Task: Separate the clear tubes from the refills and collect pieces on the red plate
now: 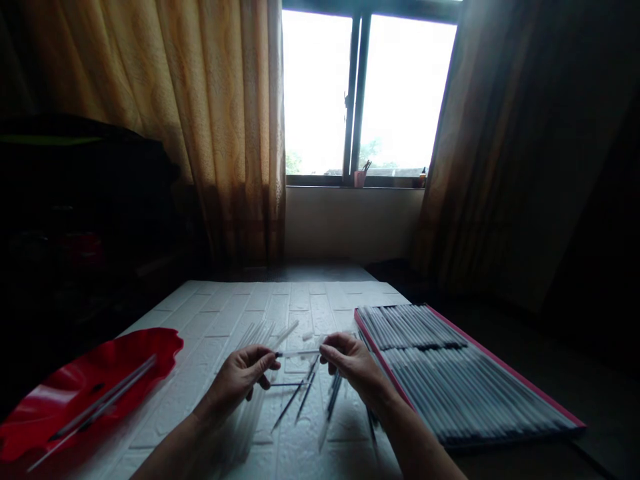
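1. Clear tube [300, 353] is held level btwn both hands, above the near-mid part of the white table [200, 307].
2. Tube's L end, dark-tipped, is pinched btwn thumb & index of L hand [245, 373]; other L fingers are curled below.
3. Tube's R end is pinched btwn thumb & fingertips of R hand [355, 360]; remaining R fingers are bent in, partly hidden.
4. A thin dark stick [287, 384] is seen jutting R from under L fingers; whether it's gripped too can't be told.
5. Dark rods [295, 397] are scattered on the table, btwn & below the hands; more are partly covered by R hand & forearm.
6. Loose clear tubes [255, 413] are laid beside & under L hand, approx. lengthwise near-to-far; near ends are blurred.
7. On R, a pink-edged box [520, 377] is filled w/ tubes in 2 rows [465, 393], far row & near row, packed side by side.
8. On L, a red dish w/ wavy rim [150, 340] is placed at table edge; a few long tubes [115, 390] are laid in it.
9. At far side, window [320, 87] is flanked by curtains [225, 120]; a small cup [359, 178] w/ thin sticks is stood on the sill.
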### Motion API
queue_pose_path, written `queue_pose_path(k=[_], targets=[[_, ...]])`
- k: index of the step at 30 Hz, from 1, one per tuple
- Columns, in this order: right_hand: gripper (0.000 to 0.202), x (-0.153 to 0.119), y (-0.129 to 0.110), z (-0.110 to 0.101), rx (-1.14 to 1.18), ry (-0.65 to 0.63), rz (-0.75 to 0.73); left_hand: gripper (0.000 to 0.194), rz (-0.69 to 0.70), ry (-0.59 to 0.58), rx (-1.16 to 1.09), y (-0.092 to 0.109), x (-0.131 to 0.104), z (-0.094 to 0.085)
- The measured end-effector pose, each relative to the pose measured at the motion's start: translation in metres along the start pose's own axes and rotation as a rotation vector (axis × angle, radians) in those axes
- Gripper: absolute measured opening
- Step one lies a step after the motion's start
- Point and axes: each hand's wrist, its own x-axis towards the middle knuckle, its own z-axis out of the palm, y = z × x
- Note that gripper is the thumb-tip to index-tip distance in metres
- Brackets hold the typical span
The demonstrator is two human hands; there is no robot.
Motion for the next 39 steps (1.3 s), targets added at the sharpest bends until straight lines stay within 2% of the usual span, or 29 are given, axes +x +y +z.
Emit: queue_pose_path(k=[6,11,16,23,26,31,34,39], targets=[[0.036,0.000,0.001,0.001,0.010,0.008,0.000,0.040,0.016,-0.013,-0.004,0.006,-0.007,0.005],[0.037,-0.003,-0.002,0.001,0.103,0.009,0.078,0.040,0.014,-0.027,-0.002,0.001,-0.001,0.004],[0.036,-0.003,-0.001,0.004,0.161,0.011,0.037,0.042,0.031,0.003,0.038,-0.006,0.003,0.005],[0.041,0.001,0.003,0.004,0.108,0.133,-0.026,0.038,0.194,0.012,0.117,0.001,-0.005,0.015],[0.045,0.005,0.004,-0.002,0.125,0.194,-0.056,0.037,0.181,-0.007,0.294,0.012,-0.007,0.009],[0.051,0.011,0.005,-0.009,0.229,0.333,-0.094,0.021,0.171,-0.111,0.843,0.035,-0.002,-0.002],[0.052,0.013,0.006,-0.011,0.257,0.344,-0.100,0.020,0.248,-0.107,1.109,0.040,0.012,0.006],[0.059,0.014,0.008,-0.012,0.267,0.294,-0.104,0.018,0.259,-0.050,1.178,0.027,0.041,0.031]])
